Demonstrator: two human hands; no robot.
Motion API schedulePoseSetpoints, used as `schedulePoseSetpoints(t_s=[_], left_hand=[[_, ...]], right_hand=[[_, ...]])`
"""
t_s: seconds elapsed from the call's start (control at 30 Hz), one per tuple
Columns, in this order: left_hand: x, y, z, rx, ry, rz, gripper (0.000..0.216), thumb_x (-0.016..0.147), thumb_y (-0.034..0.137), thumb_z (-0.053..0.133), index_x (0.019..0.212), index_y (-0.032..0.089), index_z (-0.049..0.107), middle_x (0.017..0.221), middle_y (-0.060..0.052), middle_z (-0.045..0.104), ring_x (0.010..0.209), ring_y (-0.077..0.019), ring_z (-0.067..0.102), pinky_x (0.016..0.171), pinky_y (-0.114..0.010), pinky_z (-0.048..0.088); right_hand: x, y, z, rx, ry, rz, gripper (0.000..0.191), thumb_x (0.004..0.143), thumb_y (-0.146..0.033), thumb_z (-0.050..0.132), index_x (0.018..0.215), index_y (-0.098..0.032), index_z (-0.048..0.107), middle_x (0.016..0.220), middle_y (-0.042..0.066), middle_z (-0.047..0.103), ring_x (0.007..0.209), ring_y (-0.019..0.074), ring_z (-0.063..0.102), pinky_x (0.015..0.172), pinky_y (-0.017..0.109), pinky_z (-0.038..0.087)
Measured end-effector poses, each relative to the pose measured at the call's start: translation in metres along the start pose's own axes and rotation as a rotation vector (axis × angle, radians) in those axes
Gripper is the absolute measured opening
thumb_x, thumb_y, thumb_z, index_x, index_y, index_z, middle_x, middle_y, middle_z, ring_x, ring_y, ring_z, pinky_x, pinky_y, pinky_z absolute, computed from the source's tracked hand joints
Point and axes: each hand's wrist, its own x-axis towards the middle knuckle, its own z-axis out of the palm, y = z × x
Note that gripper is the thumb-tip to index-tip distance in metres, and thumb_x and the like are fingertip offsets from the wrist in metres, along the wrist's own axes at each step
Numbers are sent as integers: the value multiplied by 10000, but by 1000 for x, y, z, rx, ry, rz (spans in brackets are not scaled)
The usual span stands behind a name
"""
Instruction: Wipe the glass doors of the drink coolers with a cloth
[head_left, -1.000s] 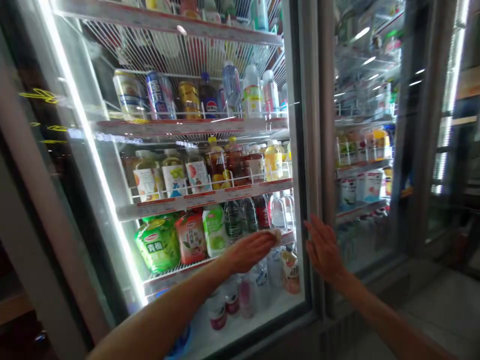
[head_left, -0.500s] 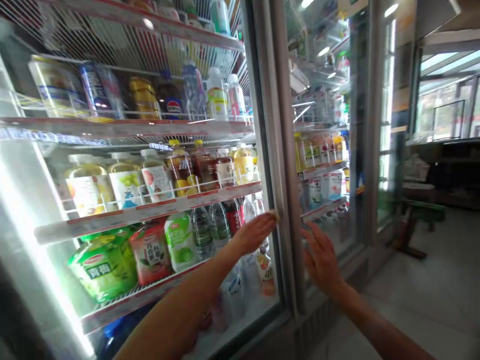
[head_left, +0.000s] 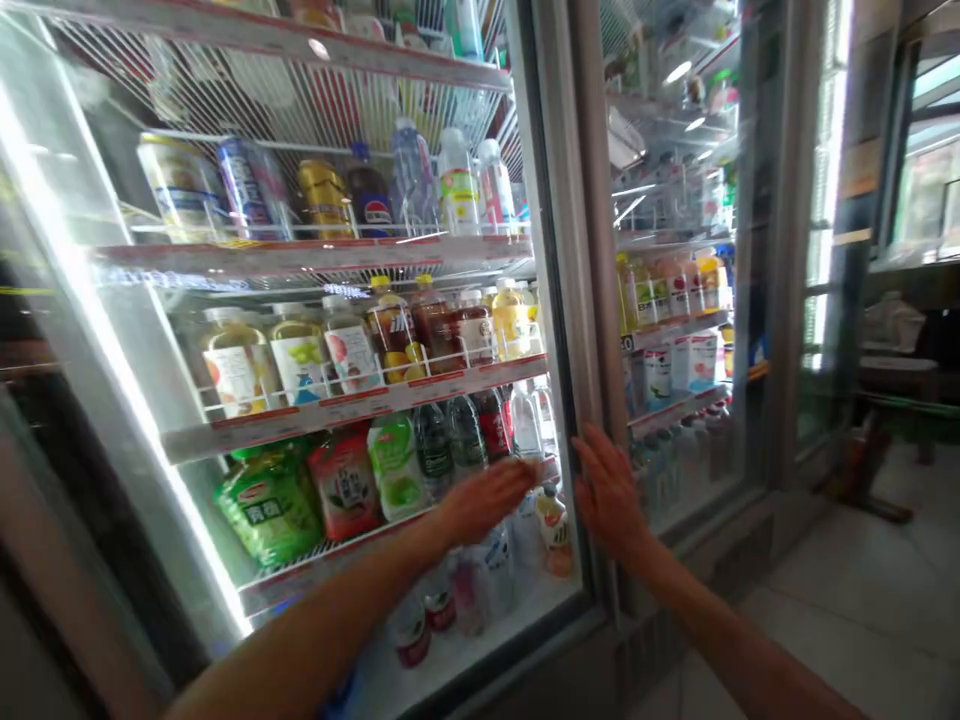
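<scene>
I face a lit drinks fridge behind a glass door (head_left: 559, 250). My left hand (head_left: 487, 495) lies flat on the glass near the door's right edge, fingers stretched out, in front of dark bottles (head_left: 450, 445) on the third shelf. My right hand (head_left: 607, 490) rests flat with spread fingers against the grey metal frame (head_left: 600, 300) between this door and the neighbouring one. Neither hand holds anything.
Shelves hold cans (head_left: 247, 185), juice bottles (head_left: 300, 350) and green and red pouches (head_left: 274, 505); small bottles (head_left: 480, 580) stand at the bottom. A second glass-door fridge (head_left: 675, 300) stands to the right. Tiled floor (head_left: 862, 600) stretches right towards dark furniture (head_left: 900, 380).
My left hand slid back from the door's right edge, down and left across the glass. My right hand shifted left onto the frame. The view swung slightly.
</scene>
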Motion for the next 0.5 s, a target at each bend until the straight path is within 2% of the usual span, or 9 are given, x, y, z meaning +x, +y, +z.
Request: schedulePoseSetpoints(t_s=[0.07,0.1,0.2,0.23,0.27,0.37,0.4,0.43,0.5], left_hand=[[-19,5,-4,-2,-15,113,421,852,233,406,1253,128,484,1394,-54,438,1319,-161,344,1143,-310,209],[-27,4,-8,10,-13,81,430,854,228,404,1268,132,470,1399,-54,431,1325,-164,335,1142,-318,210],[-46,-9,-21,77,23,-197,519,847,182,401,1359,117,347,1434,-100,369,1358,-214,273,1137,-404,215],[-52,-13,-25,95,34,-246,529,846,174,402,1367,116,332,1437,-107,361,1362,-219,263,1137,-415,213],[-58,-15,-29,104,39,-232,517,847,176,404,1357,118,349,1435,-102,367,1361,-214,267,1140,-408,210],[-79,-17,-39,95,12,-18,447,856,223,415,1293,133,443,1419,-59,401,1345,-173,300,1149,-339,207],[-85,-20,-42,99,10,-2,444,856,228,416,1290,141,447,1418,-48,404,1346,-164,297,1149,-325,210],[-90,-24,-46,118,19,-50,455,852,215,417,1302,149,435,1421,-45,400,1354,-164,281,1149,-329,212],[-99,-34,-54,190,78,-266,493,838,159,414,1331,155,397,1423,-61,394,1373,-189,236,1146,-378,216]], right_hand=[[4,-10,5,24,-10,-30,528,878,-178,371,1396,-242,292,1423,113,387,1331,246,336,1036,476,314],[5,-14,8,36,-10,-37,523,878,-178,371,1392,-241,298,1424,112,387,1331,244,335,1037,474,314],[10,-30,16,68,10,-17,506,884,-181,367,1385,-226,314,1431,123,373,1336,248,327,1035,476,313],[12,-36,19,83,18,-8,505,885,-180,365,1386,-223,315,1434,124,369,1337,249,324,1036,477,311],[13,-42,22,99,19,-6,510,883,-176,364,1389,-224,313,1437,121,366,1339,247,321,1040,475,308],[20,-62,30,143,-10,-43,540,872,-158,364,1402,-238,295,1442,100,367,1345,233,313,1061,465,287],[24,-68,32,153,-17,-59,546,870,-157,365,1404,-240,291,1442,96,368,1346,230,312,1065,461,284],[28,-72,34,162,-14,-70,548,869,-159,368,1405,-241,289,1442,96,368,1347,230,310,1067,461,282],[37,-81,38,178,25,-66,545,869,-166,374,1403,-239,291,1447,100,357,1350,238,304,1064,466,286]])
